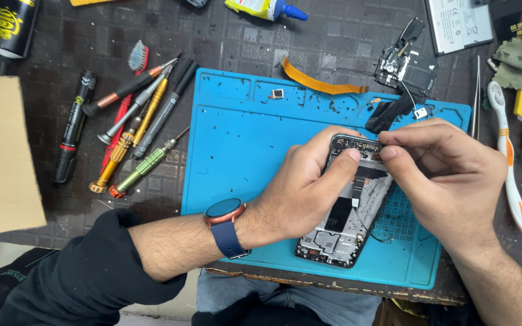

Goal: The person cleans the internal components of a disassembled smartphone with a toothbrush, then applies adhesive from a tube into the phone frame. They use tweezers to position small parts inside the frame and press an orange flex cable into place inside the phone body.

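Note:
An opened smartphone [348, 217] with its back cover off lies tilted on a blue repair mat [237, 139]. My left hand [300, 187], with a watch on the wrist, grips the phone's left edge, thumb pressed near the top. My right hand [448, 175] pinches something small at the phone's top edge with thumb and forefinger; what is pinched is hidden by the fingers.
Several screwdrivers and pens [134, 127] lie left of the mat beside a toothbrush [134, 60]. An orange flex cable [315, 81], a small circuit board [403, 60], a glue tube [267, 9], a phone battery [459, 23], tweezers [476, 96] and another toothbrush [509, 163] lie around. A cardboard box [1, 151] stands at left.

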